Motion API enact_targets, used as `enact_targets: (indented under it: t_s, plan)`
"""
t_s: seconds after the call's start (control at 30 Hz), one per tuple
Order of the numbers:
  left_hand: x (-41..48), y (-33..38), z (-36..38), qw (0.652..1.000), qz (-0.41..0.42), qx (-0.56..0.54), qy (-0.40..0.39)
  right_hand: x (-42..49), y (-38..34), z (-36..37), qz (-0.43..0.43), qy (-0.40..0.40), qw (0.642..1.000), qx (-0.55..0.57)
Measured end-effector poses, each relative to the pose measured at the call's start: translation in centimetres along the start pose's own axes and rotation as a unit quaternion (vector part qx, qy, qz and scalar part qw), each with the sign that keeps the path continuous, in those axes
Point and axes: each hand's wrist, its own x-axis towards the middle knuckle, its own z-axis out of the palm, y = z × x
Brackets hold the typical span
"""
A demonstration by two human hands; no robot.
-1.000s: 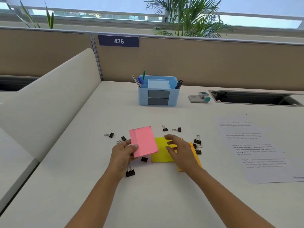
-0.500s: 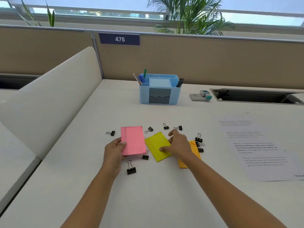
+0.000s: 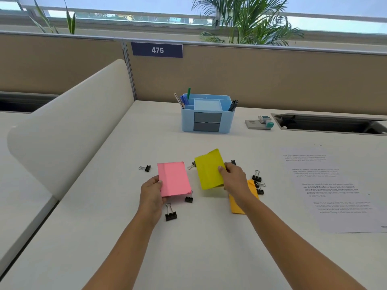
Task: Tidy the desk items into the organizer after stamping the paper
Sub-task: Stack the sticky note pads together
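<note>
Sticky notes are only being gathered: left hand (image 3: pixel 151 193) grips the pink pad (image 3: pixel 173 178), right hand (image 3: pixel 235 178) pinches the yellow pad (image 3: pixel 209 169). Orange pad (image 3: pixel 240 203) and clips (image 3: pixel 170 214) still lie short of the organizer (image 3: pixel 207 114).

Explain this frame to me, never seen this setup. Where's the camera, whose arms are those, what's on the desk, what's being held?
There is no robot here. A person wears a wide-angle camera on the head, looking forward and down, so the two bare arms coming in from the bottom are their own. The left hand holds a pink pad of sticky notes. The right hand holds a yellow pad, tilted up off the white desk. An orange pad lies flat, partly under the right forearm. Black binder clips, such as this one, are scattered around the pads. A printed sheet lies to the right. At the back stand a blue organizer with pens in it and, to its right, a small stamp.
</note>
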Motion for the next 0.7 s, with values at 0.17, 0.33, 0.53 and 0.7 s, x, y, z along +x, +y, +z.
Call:
enact_targets:
  t_s: [0.17, 0.33, 0.53, 0.7]
  plan:
    - [-0.5, 0.1, 0.9, 0.999, -0.02, 0.03, -0.033, -0.8, -1.4, -0.4, 0.022, -0.037, 0.986, 0.163]
    - [-1.3, 0.4, 2.0, 0.996, -0.035, 0.002, -0.077, -1.6, -1.7, 1.2, 0.011, -0.1, 0.983, 0.152]
    - [-1.6, 0.4, 2.5, 0.996, -0.045, -0.008, -0.083, -2.0, -1.5, 2.3, 0.013, -0.102, 0.985, 0.138]
    - [-1.7, 0.1, 2.5, 0.995, -0.042, -0.006, -0.089, -2.2, -1.3, 2.4, 0.014, -0.098, 0.985, 0.142]
